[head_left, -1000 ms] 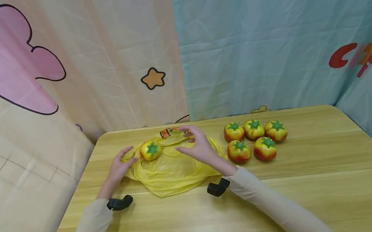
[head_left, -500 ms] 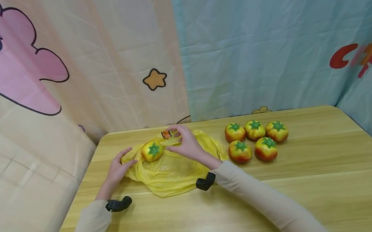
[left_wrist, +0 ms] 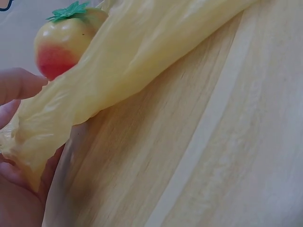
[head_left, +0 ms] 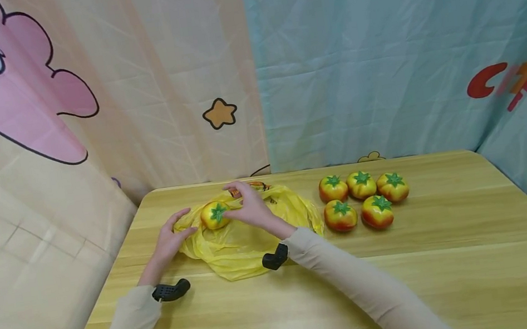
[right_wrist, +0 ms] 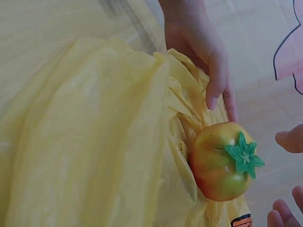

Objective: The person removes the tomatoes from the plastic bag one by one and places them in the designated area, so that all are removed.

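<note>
A yellow-and-red tomato [head_left: 213, 216] with a green star-shaped leaf top lies on the left part of a crumpled yellow plastic bag [head_left: 241, 260]. To its left is my left hand [head_left: 167, 242], thumb and fingers spread apart at the bag's edge. In the left wrist view, bag film [left_wrist: 38, 142] runs between that thumb and the other fingers. My right hand [head_left: 251, 208] reaches over the bag from the right, thumb and fingers parted. Its thumb overlaps the tomato in the head view, but the right wrist view shows a gap between thumb [right_wrist: 289, 139] and tomato [right_wrist: 222, 161].
Several similar tomatoes [head_left: 340, 215] stand in two rows right of the bag, on the wooden table [head_left: 458, 255]. Printed curtains [head_left: 355, 61] hang behind the table and along its sides. A black wrist mount [head_left: 172, 291] sits at each cuff.
My right hand has moved left across the bag to the tomato. My left hand has stayed almost in place, and the tomato has barely shifted in view.
</note>
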`<state>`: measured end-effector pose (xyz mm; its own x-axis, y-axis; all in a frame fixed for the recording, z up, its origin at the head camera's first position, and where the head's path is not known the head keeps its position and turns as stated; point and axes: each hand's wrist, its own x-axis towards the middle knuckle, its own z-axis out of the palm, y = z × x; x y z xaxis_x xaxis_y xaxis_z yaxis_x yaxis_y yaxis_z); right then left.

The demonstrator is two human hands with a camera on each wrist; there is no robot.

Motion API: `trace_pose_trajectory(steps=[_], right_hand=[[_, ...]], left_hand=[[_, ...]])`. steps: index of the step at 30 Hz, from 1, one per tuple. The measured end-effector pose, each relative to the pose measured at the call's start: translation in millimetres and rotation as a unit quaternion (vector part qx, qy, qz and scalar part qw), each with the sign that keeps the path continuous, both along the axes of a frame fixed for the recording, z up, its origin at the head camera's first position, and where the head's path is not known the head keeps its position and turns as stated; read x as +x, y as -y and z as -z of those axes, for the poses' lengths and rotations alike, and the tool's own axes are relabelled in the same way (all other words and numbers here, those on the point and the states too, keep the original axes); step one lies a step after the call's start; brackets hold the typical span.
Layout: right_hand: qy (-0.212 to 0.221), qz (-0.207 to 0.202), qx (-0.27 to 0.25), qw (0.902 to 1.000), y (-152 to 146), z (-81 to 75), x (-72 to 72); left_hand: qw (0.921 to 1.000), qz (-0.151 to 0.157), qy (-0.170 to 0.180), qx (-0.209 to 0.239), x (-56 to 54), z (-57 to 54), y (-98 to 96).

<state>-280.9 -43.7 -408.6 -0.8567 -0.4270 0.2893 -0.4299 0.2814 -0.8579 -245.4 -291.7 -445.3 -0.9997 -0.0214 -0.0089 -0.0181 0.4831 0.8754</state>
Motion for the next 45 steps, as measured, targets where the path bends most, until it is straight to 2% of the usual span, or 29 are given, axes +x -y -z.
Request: trace_pose_trajectory(steps=[10,11,20,29,45], right_hand=[[0.021,0.013,0.028,0.9993,12.3,15.1,-4.2],[0.022,0.014,0.029,0.9992,13.5,16.6,-4.4],[0.024,0.020,0.028,0.9991,23.1,31.3,-5.5],[0.016,0.006,0.013,0.9998,27.7,35.1,-2.9],[-0.002,0.029,0.032,0.9991,32.6,40.2,2.6]], left_hand=[[0.9999,0.003,0.002,0.016,1.1,0.5,-4.9],[0.9998,0.003,0.005,0.019,3.6,-3.5,-7.2],[0.9999,-0.003,-0.002,0.011,2.9,1.2,-1.7],[0.9999,0.001,-0.008,0.006,6.1,-1.5,-0.7],[0.9997,0.014,-0.019,0.006,8.1,-3.0,-5.2]])
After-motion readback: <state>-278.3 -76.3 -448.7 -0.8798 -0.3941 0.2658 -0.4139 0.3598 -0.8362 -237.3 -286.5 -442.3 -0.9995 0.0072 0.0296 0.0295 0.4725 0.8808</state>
